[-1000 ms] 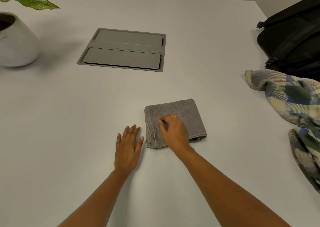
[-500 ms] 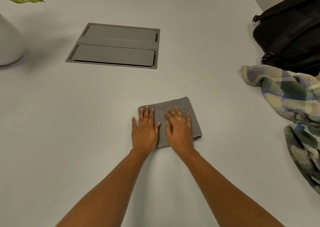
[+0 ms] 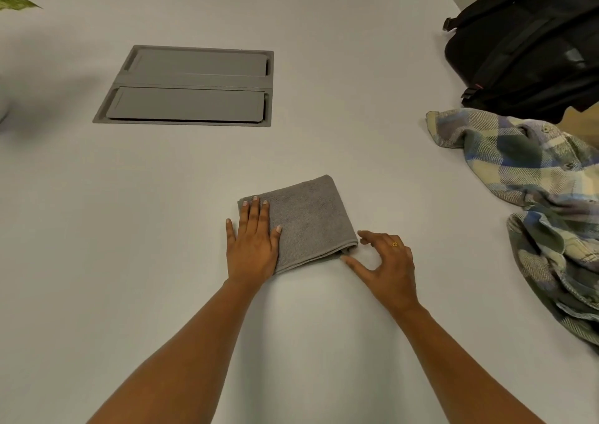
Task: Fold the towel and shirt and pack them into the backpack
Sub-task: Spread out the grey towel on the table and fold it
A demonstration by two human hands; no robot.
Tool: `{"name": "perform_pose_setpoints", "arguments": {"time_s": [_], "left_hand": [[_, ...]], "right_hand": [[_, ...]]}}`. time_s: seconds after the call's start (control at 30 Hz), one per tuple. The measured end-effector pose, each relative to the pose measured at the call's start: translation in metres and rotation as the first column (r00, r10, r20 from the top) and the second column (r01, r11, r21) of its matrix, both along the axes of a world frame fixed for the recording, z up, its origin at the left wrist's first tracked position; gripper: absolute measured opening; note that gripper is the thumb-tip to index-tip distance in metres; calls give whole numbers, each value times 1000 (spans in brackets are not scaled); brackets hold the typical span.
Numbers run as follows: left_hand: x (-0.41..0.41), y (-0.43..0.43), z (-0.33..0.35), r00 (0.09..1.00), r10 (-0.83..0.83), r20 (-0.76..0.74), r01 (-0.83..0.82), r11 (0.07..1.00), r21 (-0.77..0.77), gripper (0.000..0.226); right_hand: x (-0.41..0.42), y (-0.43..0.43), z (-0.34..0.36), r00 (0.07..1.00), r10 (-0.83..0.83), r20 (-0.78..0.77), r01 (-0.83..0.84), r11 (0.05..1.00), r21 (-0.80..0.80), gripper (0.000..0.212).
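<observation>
A grey towel (image 3: 308, 219), folded into a small square, lies on the white table (image 3: 162, 261) in front of me. My left hand (image 3: 252, 242) presses flat on the towel's left edge, fingers straight. My right hand (image 3: 385, 264) sits at the towel's near right corner, fingers spread and slightly bent, thumb and fingertips at the corner; it grips nothing that I can see. A crumpled plaid shirt (image 3: 534, 190) lies unfolded at the right edge. The black backpack (image 3: 531, 47) stands behind the shirt at the far right.
A grey recessed cable hatch (image 3: 191, 86) is set into the table at the centre left. A green leaf (image 3: 16, 0) and the rim of a white pot (image 3: 2, 106) show at the far left edge.
My right hand slid off the top of the towel to its near right corner. My left hand shifted onto the towel's left edge.
</observation>
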State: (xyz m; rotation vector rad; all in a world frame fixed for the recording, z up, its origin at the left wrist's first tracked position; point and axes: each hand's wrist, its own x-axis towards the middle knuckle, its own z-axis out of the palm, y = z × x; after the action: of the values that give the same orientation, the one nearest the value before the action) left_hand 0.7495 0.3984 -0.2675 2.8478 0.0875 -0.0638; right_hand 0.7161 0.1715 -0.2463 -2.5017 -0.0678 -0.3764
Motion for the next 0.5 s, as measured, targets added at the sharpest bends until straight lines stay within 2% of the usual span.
{"name": "perform_pose_setpoints", "arguments": {"time_s": [0.07,0.2,0.27,0.33,0.43,0.5], "left_hand": [[-1,0,1,1000,-1,-2,1,1000,1,76],[0,1,2,1000,2,-25,-2,1000,3,55],[-1,2,2,1000,1,-24,-1,1000,11,55],[-1,3,1,1000,1,-20,0,1000,15,54],[0,2,-1,1000,-4,-11,5,1000,31,60],[0,2,-2,1000,-7,2,7,1000,28,72]], "right_hand": [[-1,8,-2,997,-81,-20,80,995,-59,51],[3,19,-3,973,-229,-22,226,970,-94,15],[3,13,-5,967,-254,-9,251,961,-111,13],[4,10,-5,963,-259,-73,250,961,-122,13],[7,8,-5,935,-237,-265,248,969,10,19],[8,1,-5,939,-123,-322,183,969,164,21]]}}
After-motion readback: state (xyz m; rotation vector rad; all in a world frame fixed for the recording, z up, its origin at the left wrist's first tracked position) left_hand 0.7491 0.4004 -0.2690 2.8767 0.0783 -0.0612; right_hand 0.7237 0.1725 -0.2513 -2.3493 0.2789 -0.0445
